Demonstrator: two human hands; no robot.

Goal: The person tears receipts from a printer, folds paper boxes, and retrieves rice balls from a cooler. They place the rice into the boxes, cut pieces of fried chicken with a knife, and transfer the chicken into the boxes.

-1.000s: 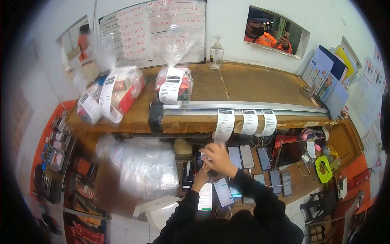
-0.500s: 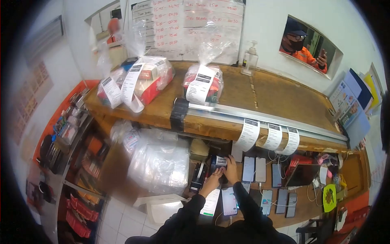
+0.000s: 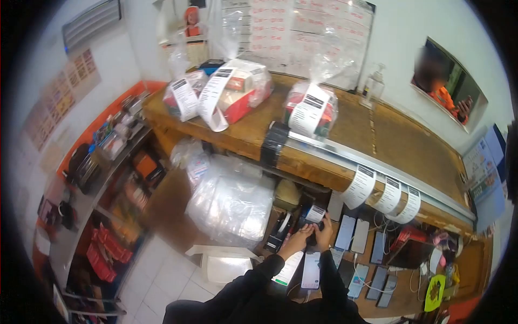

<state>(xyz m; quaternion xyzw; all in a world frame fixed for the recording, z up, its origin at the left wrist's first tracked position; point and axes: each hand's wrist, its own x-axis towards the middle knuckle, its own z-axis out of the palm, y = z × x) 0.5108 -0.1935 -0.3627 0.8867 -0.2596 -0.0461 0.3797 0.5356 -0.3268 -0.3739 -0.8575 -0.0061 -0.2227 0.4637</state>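
A small dark receipt printer (image 3: 308, 220) with white paper (image 3: 315, 213) showing on top sits on the lower desk. My left hand (image 3: 295, 241) has its fingers bent together at the printer's near edge. Along its right side, my right hand (image 3: 324, 233) grips it with the fingers curled. Just below the hands lie a phone with a lit screen (image 3: 311, 270) and another bright screen with a green bar (image 3: 288, 267). Left of the printer stands a black holder (image 3: 278, 233) with a white roll in it. The hands partly hide the printer's lower part.
Several phones (image 3: 360, 236) with charging cables lie to the right, near a dark monitor (image 3: 413, 252). Clear plastic bags (image 3: 232, 194) are piled left. Above, a wooden counter (image 3: 399, 140) juts out, carrying bagged goods (image 3: 237, 89) and hanging receipts (image 3: 360, 186). A person (image 3: 443, 97) stands beyond the window.
The view has swung left and tilted, so the scene appears shifted right. Both hands stay at the printer, with the fingers slightly shifted. The person at the window now appears blurred.
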